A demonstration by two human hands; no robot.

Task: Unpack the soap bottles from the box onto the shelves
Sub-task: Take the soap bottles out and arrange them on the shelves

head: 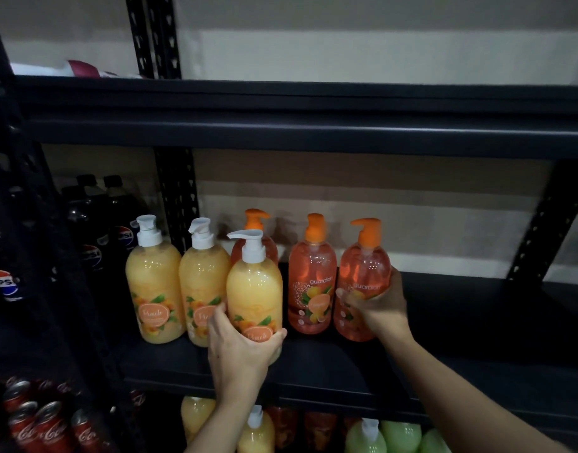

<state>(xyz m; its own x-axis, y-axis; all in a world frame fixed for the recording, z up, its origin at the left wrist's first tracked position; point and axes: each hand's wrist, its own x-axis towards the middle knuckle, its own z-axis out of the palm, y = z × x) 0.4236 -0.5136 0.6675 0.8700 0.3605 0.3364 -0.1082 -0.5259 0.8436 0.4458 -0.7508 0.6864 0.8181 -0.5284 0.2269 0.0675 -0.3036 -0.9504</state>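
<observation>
Yellow soap bottle (254, 289), gripped by the left hand (240, 354), and orange soap bottle (363, 266), gripped by the right hand (377, 308), were held upright at the front of the middle shelf (461, 322), apparently to be sorted by colour.

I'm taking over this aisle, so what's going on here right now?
A person is stocking soap on the middle shelf. The left hand grips a yellow peach bottle at the shelf's front, and the right hand grips an orange bottle at the right end of the row. Two more yellow bottles and two more orange bottles already stand there.
</observation>
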